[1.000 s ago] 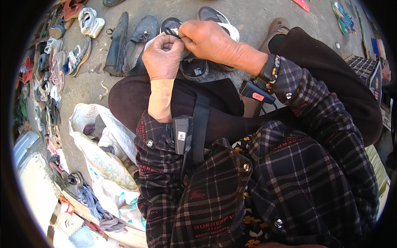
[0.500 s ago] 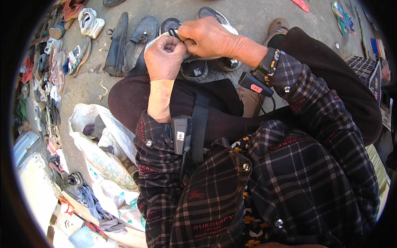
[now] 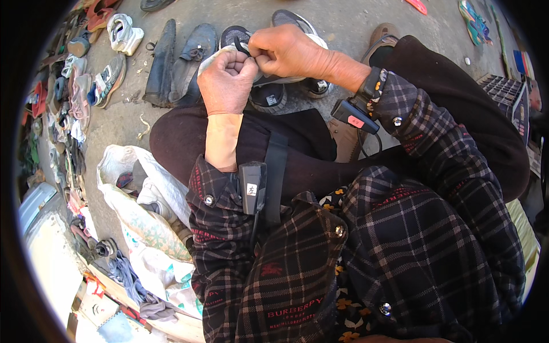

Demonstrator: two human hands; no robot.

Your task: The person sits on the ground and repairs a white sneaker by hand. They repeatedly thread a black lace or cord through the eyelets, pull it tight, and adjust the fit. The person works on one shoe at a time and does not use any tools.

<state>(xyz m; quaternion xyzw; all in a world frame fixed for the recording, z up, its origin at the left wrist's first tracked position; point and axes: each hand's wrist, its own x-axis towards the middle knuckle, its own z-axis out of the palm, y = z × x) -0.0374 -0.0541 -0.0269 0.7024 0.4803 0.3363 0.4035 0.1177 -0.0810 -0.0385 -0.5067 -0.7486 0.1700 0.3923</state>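
A grey concrete floor (image 3: 360,17) spreads beyond and to the left of the fingers (image 3: 231,60), with pale scraps (image 3: 144,126) on it. Strong light whitens a surface (image 3: 51,257) well left of them, lower in view.

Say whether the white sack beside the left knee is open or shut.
Open: the sack's mouth gapes, and a pale shoe shows inside.

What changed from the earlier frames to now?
Right hand rose slightly at the wrist, baring more of the dark shoe beneath. The black cord between the hands changed shape. No grip visibly taken or released. Left hand still curled closed; sack unmoved.
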